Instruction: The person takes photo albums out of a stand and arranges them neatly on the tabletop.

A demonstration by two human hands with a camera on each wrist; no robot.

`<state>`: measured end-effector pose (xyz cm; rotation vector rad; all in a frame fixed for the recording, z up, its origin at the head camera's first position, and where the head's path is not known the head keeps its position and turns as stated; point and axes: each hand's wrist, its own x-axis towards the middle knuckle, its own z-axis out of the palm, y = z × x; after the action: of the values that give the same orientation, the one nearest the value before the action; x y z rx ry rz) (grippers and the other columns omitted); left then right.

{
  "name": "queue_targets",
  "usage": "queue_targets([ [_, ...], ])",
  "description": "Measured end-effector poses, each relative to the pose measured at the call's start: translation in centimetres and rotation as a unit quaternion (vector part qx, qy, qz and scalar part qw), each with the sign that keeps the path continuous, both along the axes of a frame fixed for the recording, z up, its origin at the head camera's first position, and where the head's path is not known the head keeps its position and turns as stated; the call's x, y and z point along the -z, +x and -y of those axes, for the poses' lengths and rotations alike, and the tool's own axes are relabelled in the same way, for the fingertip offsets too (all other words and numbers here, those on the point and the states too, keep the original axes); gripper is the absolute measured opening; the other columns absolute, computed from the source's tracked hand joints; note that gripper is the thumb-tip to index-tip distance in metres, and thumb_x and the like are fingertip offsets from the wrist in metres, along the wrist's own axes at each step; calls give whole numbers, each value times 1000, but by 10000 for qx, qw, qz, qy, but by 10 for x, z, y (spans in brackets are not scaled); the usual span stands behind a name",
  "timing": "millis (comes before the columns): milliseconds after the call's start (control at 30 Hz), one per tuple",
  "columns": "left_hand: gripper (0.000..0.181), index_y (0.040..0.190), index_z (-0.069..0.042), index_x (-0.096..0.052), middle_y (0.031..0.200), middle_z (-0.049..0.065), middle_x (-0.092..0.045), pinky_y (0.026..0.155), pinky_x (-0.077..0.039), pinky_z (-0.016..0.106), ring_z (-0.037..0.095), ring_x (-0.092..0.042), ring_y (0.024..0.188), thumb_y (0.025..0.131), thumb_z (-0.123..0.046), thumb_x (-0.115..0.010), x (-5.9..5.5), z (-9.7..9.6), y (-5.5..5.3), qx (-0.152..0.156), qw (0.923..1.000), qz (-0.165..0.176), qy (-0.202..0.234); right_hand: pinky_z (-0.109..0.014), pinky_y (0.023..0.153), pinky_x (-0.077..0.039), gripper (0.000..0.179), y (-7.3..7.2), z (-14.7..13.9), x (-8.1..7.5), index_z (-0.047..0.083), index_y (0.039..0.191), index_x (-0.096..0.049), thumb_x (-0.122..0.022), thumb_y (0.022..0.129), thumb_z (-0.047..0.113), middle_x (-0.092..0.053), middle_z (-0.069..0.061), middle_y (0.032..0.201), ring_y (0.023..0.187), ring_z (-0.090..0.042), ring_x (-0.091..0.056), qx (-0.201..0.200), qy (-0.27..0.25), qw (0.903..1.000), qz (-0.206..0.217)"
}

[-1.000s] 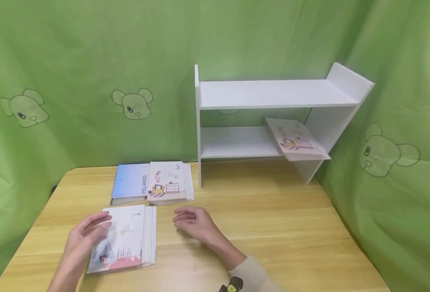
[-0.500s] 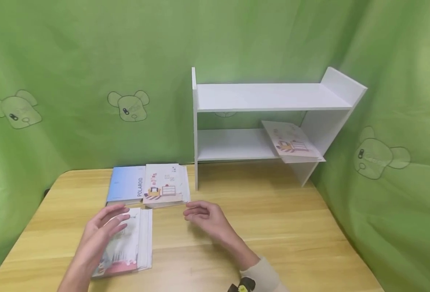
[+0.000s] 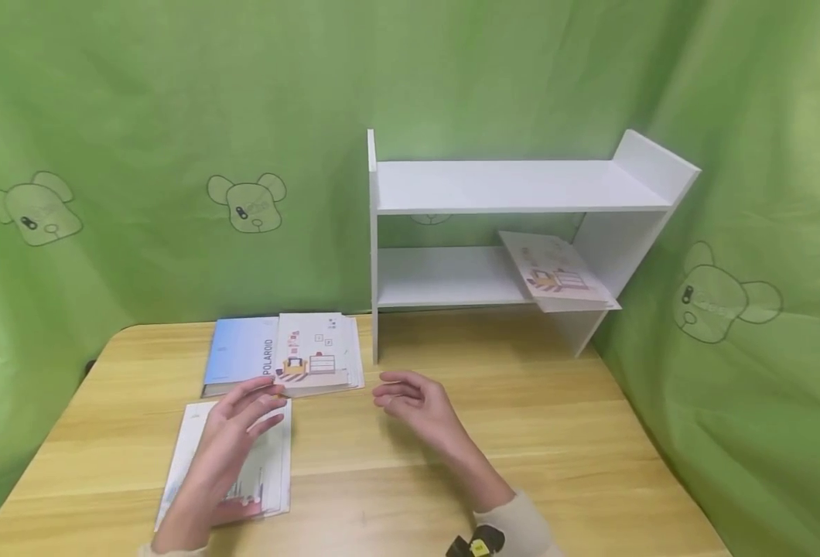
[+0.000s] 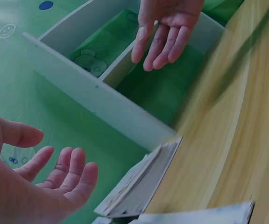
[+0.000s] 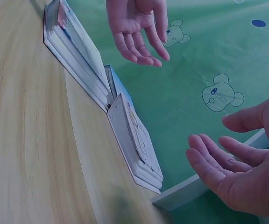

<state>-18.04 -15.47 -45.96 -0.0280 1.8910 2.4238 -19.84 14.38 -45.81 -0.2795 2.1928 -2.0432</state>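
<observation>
My left hand hovers above a white album with a pink lower edge, partly hiding it. In the left wrist view the fingers of this hand are loosely bent with nothing between them. My right hand is held above the table, to the right of the albums, relaxed and holding nothing. Behind the hands lie a blue album marked POLAROID and a white album with an armchair drawing, side by side. A similar white album lies slanted on the lower shelf, jutting past its front edge.
A white two-tier shelf stands at the back right of the wooden table. Green curtains with bear faces surround the table at the back and sides.
My left hand has lifted off the front album and shifted right and away from me. My right hand has drifted right and slightly farther off. The albums stay put; the head view has shifted slightly.
</observation>
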Motion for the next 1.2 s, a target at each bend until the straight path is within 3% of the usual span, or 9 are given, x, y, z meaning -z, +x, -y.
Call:
queue_targets([
  [433, 38, 136, 5, -49, 124, 11, -66, 99, -57, 41, 25, -67, 109, 100, 0, -56, 2, -35, -9, -233, 9988, 296, 326, -29, 95, -59, 37, -2, -16, -1, -1, 132, -61, -68, 96, 3, -70, -18, 119, 109, -30, -69, 380, -18, 9991, -193],
  [733, 37, 134, 7, -51, 126, 18, -64, 98, -57, 43, 33, -65, 112, 98, 1, -57, 6, -57, -13, -252, 9984, 211, 460, -31, 94, -59, 34, -2, -30, 1, 2, 129, -63, -68, 96, 2, -70, -18, 119, 109, -30, -69, 612, -74, 9979, -180],
  [1200, 40, 137, 10, -50, 129, 20, -65, 99, -57, 45, 30, -67, 110, 99, 1, -57, 7, -84, -17, -22, 9988, 9, 492, -31, 97, -58, 34, -1, -47, 3, 0, 130, -60, -68, 97, 4, -68, -21, 122, 112, -33, -68, 688, -29, 9969, -390],
])
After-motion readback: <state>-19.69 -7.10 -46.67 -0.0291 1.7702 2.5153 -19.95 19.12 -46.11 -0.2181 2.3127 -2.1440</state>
